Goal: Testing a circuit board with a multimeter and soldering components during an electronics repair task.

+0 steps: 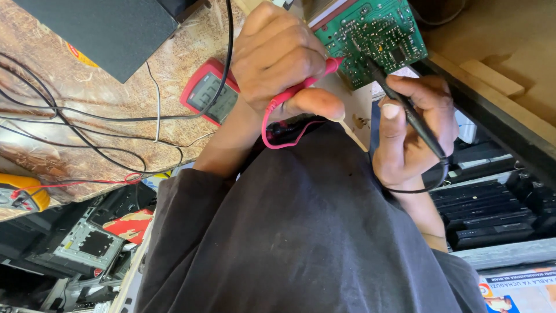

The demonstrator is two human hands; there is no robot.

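— Head view: what in the hands?
— Left hand (278, 58) closed around a red probe (307, 83), tip meeting the near edge of a green circuit board (376, 32). Right hand (414, 130) gripping a black probe (405, 107), tip resting on the board's solder side.

— And the board?
— Propped at the top of the frame, at the far edge of the desk (87, 133).

— Around it?
— Red multimeter (209, 91) just left of the left hand, screen lit, black leads (104, 116) trailing over the patterned top. Yellow meter (20, 191) at far left. Dark sleeves filling the foreground.
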